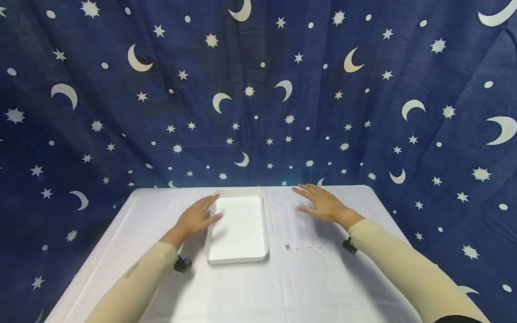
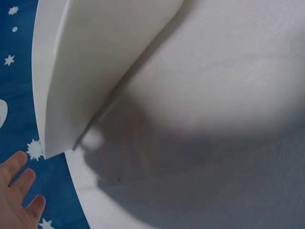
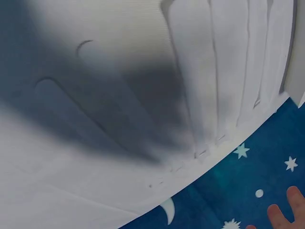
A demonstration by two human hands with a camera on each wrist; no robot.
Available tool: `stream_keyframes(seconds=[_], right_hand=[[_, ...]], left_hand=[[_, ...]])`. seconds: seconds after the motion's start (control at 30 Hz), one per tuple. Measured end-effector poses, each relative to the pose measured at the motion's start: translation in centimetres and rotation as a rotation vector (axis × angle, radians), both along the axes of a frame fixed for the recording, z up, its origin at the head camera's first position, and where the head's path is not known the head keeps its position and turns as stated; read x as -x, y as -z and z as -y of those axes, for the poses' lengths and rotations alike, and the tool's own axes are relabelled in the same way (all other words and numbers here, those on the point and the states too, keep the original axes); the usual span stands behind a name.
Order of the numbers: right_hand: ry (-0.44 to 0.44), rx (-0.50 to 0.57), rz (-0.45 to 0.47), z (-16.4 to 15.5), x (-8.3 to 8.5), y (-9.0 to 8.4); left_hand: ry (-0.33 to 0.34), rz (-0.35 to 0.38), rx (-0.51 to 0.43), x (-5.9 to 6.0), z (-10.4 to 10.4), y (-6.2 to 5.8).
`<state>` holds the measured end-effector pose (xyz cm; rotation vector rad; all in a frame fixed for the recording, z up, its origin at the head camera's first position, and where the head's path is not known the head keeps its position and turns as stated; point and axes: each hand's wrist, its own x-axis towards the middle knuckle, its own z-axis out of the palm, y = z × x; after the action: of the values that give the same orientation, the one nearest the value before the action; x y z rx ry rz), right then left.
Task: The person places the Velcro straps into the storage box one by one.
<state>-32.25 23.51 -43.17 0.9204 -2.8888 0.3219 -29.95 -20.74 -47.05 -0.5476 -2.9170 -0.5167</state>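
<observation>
The left hand (image 1: 196, 217), left of centre in the lower half of the head view, is spread, its fingers extended and the thumb well apart from them. Its fingertips and thumb reach over the left rim of a shallow, rectangular white tray (image 1: 239, 233) with rounded corners; whether they touch it I cannot tell. The tray rests on a table covered in white cloth (image 1: 238, 291), near the middle of the frame. The right hand (image 1: 323, 206), right of centre, is also spread, fingers parted and nearly straight, with the thumb held away. It hovers near the far edge of the table, above several long, narrow, whitish strips (image 3: 190, 47) with rounded ends, right of the tray; their material is too faint to tell.
</observation>
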Motion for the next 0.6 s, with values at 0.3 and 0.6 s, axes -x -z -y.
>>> stream_keyframes(seconds=[0.3,0.6], right_hand=[[0.077,0.043,0.032,-1.9,0.1,0.6],[0.130,0.062,0.073,-3.6,0.1,1.8]], left_hand=[[-0.127,0.170,-0.112,0.2,0.4,1.2],[-0.160,0.212,-0.225,0.4,0.4,2.6]])
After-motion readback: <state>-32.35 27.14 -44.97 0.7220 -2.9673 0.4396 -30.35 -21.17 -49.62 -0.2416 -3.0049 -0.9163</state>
